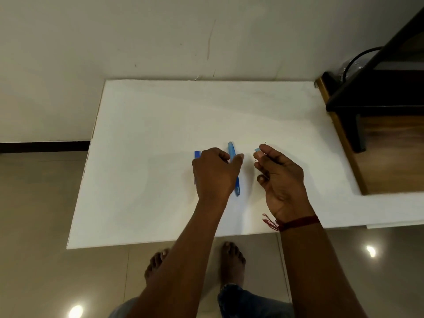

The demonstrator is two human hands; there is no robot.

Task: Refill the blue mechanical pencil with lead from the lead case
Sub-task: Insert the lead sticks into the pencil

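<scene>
Loading step in hand. My right hand [282,177] pinches a thin lead [265,143] at 3 o'clock of the pencil [232,150], which lies on the surface [160,134]. My left hand [213,171] curls over the lead case [196,154] at 9 o'clock; I cannot tell whether it grips. Next: lift the pencil and thread the lead straight.

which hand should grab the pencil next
Left, probably. The left hand sits right beside the pencil lying on the table, with its thumb already at the barrel. The right hand is busy pinching the lead and a small pale blue piece.
</scene>
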